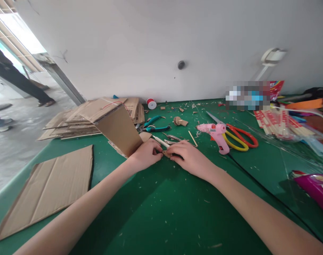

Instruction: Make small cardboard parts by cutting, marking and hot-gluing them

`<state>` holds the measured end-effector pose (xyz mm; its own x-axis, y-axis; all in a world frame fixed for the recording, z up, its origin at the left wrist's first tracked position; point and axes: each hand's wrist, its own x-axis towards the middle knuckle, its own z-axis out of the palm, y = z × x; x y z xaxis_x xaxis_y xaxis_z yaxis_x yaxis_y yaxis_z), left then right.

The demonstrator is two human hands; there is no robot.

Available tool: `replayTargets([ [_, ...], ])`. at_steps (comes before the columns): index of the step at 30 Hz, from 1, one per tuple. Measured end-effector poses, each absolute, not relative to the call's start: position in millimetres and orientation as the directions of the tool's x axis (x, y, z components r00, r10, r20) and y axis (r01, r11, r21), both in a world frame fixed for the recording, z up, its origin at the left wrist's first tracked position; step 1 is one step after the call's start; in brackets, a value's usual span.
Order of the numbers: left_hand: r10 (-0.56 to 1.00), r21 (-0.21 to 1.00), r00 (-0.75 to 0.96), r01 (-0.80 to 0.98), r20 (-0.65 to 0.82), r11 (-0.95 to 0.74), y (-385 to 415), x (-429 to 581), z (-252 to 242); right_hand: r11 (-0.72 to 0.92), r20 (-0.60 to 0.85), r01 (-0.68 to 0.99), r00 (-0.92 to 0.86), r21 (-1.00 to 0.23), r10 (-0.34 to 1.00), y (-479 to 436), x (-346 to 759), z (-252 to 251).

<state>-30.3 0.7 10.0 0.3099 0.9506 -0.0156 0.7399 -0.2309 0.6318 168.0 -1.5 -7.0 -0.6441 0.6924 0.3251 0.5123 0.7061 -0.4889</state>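
Observation:
Between my two hands is a small brown piece of cardboard (166, 153), low over the green table. The fingers of my right hand (189, 156) are closed on it from the right. My left hand (146, 154) has its thumb and forefinger pinched at the piece's left end; whether they grip it is hard to see. Just left of that hand stands a folded cardboard box (120, 129), tilted, with a thin red wire along its top. Behind my fingers lie a white stick (160, 141) and metal pliers (174, 138), partly hidden.
A pink glue gun (216, 134) and scissors (242, 138) with red and yellow handles lie right. Teal-handled pliers (157, 128) and a red wire spool (151, 103) are behind. Stacked cardboard (71, 118) and a flat sheet (52, 187) lie left. A person's legs (23, 81) show beyond.

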Motion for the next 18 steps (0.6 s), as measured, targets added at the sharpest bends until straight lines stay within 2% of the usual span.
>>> replayTargets([
  [8,0.977,0.76,0.186,0.648,-0.106,-0.041,-2.0,-27.4,15.8,0.744,0.401,0.538,-0.627,-0.397,0.668,-7.4,167.8,-4.0],
  [13,0.972,0.902,0.19,0.43,-0.141,0.047,-3.9,-24.5,24.5,0.788,0.472,0.522,-0.633,-0.326,0.614,-11.2,166.2,0.3],
  [16,0.977,0.93,0.157,0.357,-0.146,0.082,-5.7,-22.4,29.3,0.76,0.498,0.53,-0.577,-0.376,0.648,-14.0,165.7,2.3],
  [18,0.983,0.939,0.136,0.336,-0.127,0.075,-6.7,-21.8,30.5,0.692,0.482,0.521,-0.497,-0.499,0.722,-15.8,165.0,2.6],
])
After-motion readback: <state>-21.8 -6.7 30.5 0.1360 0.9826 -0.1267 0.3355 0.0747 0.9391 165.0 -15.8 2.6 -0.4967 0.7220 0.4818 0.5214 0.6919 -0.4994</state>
